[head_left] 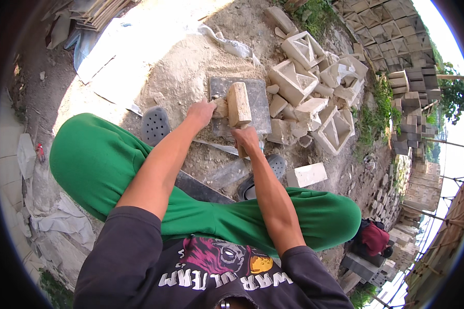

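Note:
My right hand is closed around the handle of a wooden mallet. The mallet's blocky, worn head is over a dark flat plate on the dusty ground; I cannot tell whether it touches the plate. My left hand is closed on a small tan chunk at the plate's left side, right beside the mallet head. Whether this chunk is wood or stone is unclear, and part of it is hidden by the fingers.
Broken pale blocks with diagonal ribs are heaped right of the plate. A whitish block lies near my right clog. My left grey clog is close by. Blocks are stacked far right, where another person bends down.

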